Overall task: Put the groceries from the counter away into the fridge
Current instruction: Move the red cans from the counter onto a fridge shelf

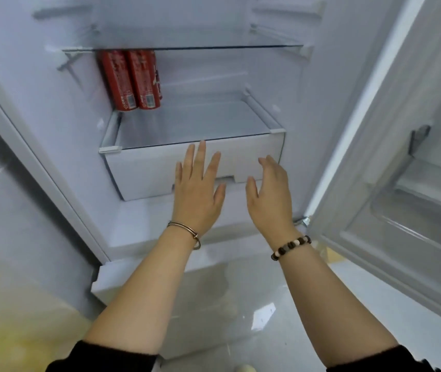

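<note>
The fridge stands open in front of me. Two red cans (130, 79) stand side by side at the back left, on the glass cover above the white crisper drawer (144, 170). The drawer is pulled out a little and looks empty. My left hand (197, 189) is spread flat with straight fingers in front of the drawer's front panel. My right hand (270, 191) is held open beside it, fingers slightly bent, near the drawer's handle recess (227, 179). Neither hand holds anything. I cannot tell whether they touch the panel.
A glass shelf (187, 47) spans the fridge above the cans. The open fridge door (391, 200) with its clear door bins stands at the right. Glossy pale floor tiles (267, 312) lie below, and a wall runs along the left.
</note>
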`<state>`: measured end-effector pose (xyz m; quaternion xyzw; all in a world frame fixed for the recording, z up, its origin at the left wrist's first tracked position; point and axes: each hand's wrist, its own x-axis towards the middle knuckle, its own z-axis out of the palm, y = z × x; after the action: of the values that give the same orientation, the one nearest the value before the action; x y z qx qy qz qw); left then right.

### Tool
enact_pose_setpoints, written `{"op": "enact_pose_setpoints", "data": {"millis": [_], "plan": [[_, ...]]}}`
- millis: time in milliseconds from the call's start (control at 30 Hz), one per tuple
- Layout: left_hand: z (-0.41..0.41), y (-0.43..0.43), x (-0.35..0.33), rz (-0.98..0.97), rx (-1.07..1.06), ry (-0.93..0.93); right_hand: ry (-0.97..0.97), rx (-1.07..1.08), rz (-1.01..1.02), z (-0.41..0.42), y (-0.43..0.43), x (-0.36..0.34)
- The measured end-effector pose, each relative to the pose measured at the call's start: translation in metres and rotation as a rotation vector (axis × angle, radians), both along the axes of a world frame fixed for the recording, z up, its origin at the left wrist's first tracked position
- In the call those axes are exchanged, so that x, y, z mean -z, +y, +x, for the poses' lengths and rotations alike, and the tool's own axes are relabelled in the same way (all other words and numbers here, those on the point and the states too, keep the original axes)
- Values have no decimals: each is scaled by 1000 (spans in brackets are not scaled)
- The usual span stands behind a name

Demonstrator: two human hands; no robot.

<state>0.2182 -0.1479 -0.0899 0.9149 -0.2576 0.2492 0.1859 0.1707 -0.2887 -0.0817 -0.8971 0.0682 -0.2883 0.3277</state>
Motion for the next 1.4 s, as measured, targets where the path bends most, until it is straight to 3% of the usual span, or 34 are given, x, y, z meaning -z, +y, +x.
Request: {"op": "enact_pose_setpoints", "data": {"millis": [333, 633, 1000, 1400], "plan": [[-105, -62, 47, 49, 289, 122, 171, 314, -10, -146, -47, 36], [-234, -171, 39, 60, 713, 79, 159, 702, -5, -311, -113, 28], [-532, -275, 23, 71, 1194, 139, 214, 1237, -10, -630, -143, 21], [-845, -264, 22, 169, 1655, 76, 123, 1811, 48, -929, -58, 29]]}}
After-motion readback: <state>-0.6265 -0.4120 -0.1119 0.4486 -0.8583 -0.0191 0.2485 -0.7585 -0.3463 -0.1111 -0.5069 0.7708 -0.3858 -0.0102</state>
